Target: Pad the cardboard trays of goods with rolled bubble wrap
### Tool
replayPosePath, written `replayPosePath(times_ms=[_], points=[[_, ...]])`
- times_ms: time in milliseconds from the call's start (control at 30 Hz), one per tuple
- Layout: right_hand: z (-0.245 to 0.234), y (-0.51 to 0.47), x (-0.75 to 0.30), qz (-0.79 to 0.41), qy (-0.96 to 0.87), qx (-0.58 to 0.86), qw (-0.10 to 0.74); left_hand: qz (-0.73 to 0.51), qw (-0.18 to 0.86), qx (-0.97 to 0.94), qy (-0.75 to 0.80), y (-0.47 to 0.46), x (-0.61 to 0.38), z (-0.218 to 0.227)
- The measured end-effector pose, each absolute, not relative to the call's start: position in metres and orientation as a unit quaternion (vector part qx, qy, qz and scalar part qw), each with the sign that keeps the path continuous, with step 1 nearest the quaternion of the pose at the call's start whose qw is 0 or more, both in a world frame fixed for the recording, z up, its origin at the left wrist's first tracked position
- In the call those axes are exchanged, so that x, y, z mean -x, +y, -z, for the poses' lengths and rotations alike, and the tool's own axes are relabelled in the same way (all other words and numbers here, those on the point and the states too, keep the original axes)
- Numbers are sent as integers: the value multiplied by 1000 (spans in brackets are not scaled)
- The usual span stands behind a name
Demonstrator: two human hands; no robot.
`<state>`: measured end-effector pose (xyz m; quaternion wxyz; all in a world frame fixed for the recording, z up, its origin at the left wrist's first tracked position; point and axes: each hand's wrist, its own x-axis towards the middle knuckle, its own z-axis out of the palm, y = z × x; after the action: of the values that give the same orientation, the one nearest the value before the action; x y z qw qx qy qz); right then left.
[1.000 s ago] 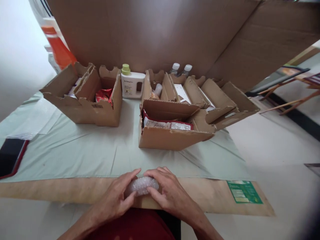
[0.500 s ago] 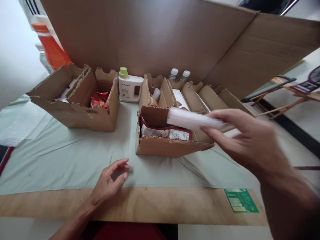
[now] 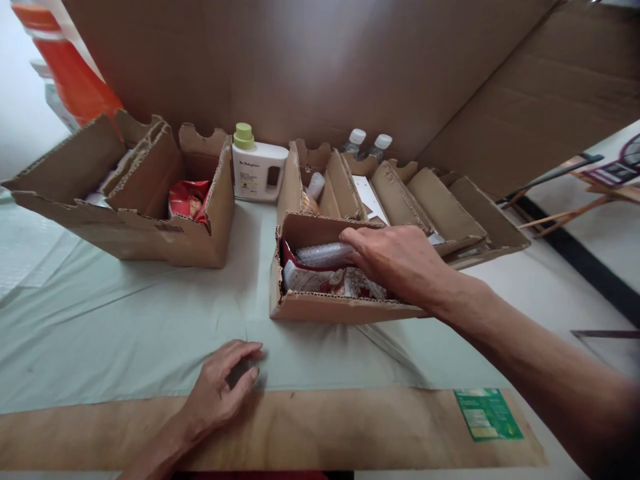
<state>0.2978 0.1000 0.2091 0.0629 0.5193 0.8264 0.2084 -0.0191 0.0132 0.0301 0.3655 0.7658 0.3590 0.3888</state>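
My right hand [image 3: 390,260] reaches into the front cardboard box [image 3: 350,310], its fingers closed on the end of a bubble-wrapped item [image 3: 324,255]. What lies inside the wrap cannot be made out. In the same box, along its near wall, is a red and white printed packet [image 3: 320,279], with my hand covering the box's right part. My left hand [image 3: 223,383] hovers or rests near the front of the green cloth [image 3: 165,340], fingers curved and apart with nothing in them.
On the left stands a divided cardboard box [image 3: 170,247] holding a red packet [image 3: 189,199]. A white jug with a green cap [image 3: 259,172] is at the back. Rightward run several cardboard compartments [image 3: 445,207]. An orange bottle [image 3: 75,77] and two white-capped bottles [image 3: 356,139] stand behind.
My right hand has moved left and down, bringing the wrapped item from above the front box into it. My left hand keeps its curved, open pose. The view has shifted slightly.
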Motion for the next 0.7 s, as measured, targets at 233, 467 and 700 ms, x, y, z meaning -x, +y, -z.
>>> replayPosePath(times_ms=[233,467,700], points=[[-226,101,-279,-202,809,-514,201,-377,348,-781,356,12,20,-29],[-232,100,-279,-190,811,-505,225,-367,335,-789,361,11,20,-28],[-220,111,-293,-115,792,-553,232,-366,328,-791,363,9,19,-29]])
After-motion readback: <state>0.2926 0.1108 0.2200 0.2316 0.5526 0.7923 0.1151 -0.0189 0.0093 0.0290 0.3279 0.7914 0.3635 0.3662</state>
